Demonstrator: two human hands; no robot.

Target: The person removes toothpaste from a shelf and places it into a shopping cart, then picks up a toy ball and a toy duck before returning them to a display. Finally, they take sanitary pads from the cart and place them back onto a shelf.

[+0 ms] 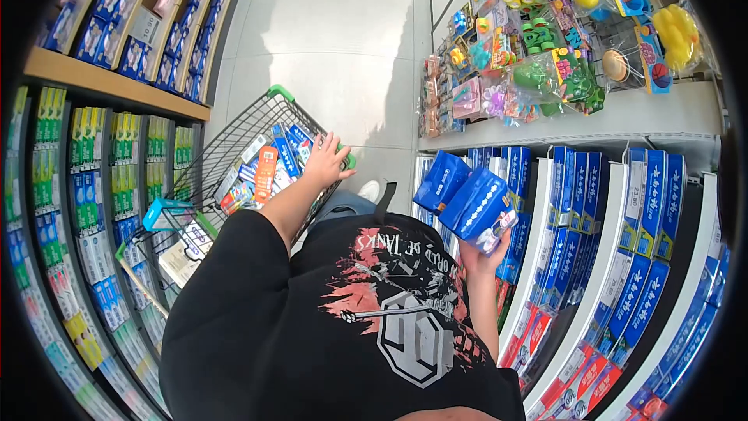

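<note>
My right hand (485,256) is closed around the lower end of a glossy blue tissue pack (477,206) with white lettering. A second blue tissue pack (442,179) sits against its left side, beside the right-hand shelves. My left hand (331,160) rests with spread fingers on the rim of a wire shopping cart (226,129), right by its green corner. Inside the cart, under and beside that hand, lie an orange packet (265,174) and several blue-and-white packages (287,154). Part of the cart's near side is hidden by my left arm.
Toothbrush packs hang on the left shelving (86,164), below a wooden ledge (117,82) stacked with blue and pink packs. Toothpaste boxes (639,296) fill the right shelves. Bagged toys (545,70) hang above them. A tiled aisle floor (335,31) runs ahead.
</note>
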